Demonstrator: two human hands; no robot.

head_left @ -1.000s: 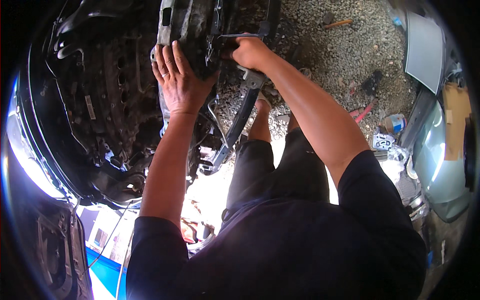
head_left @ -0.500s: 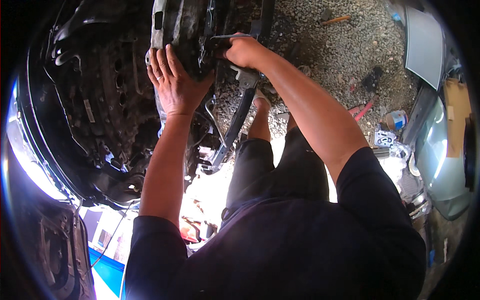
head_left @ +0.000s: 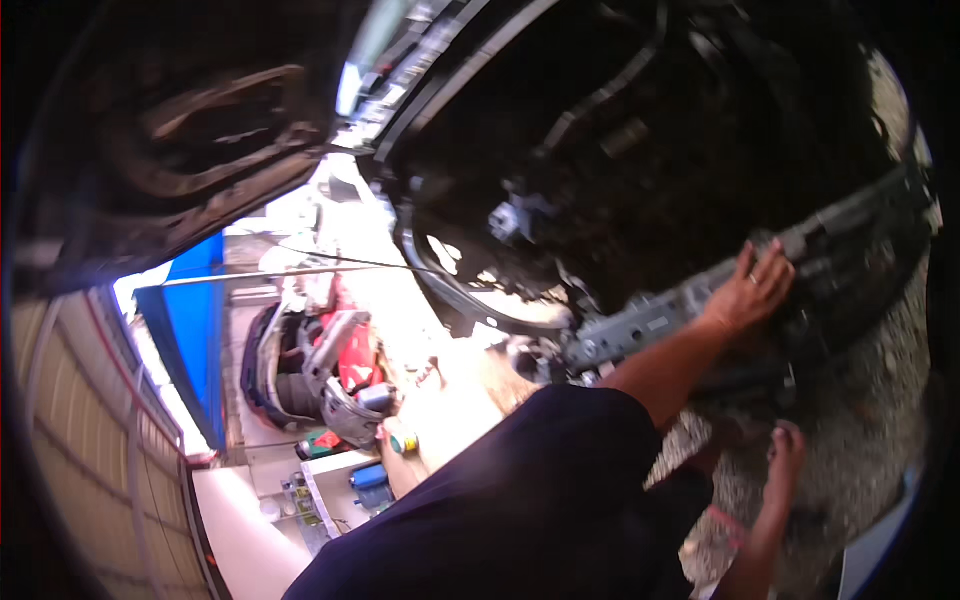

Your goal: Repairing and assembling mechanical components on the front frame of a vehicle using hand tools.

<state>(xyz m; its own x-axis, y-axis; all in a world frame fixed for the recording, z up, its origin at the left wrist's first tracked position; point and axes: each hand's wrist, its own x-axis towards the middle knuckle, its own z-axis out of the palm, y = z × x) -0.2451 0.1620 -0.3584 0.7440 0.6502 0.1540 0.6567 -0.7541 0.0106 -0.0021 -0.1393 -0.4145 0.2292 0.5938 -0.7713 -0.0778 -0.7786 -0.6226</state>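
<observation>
My left hand [head_left: 752, 290] lies on the long grey metal crossmember [head_left: 640, 325] at the front of a car's dark engine bay [head_left: 690, 170]. Its fingers are stretched out and somewhat apart, with nothing in them. My right hand [head_left: 786, 448] hangs lower, on the near side of the crossmember and apart from it, over the gravel. Motion blur smears its fingers, so I cannot make out whether anything is in them. Under the crossmember, the dark bumper-side parts [head_left: 840, 310] are also blurred.
A raised dark hood [head_left: 200, 150] fills the upper left, with a thin rod [head_left: 270, 277] below it. Car parts [head_left: 300, 370] and a red piece [head_left: 355, 355] lie on the bright ground. Nearby are a box [head_left: 325, 500] with bottles and a blue panel [head_left: 195, 340]. Gravel [head_left: 870, 400] spreads at right.
The view has swung left toward the hood and the parts on the ground. My right hand has come away from the front crossmember area; my left hand still rests on the car's front.
</observation>
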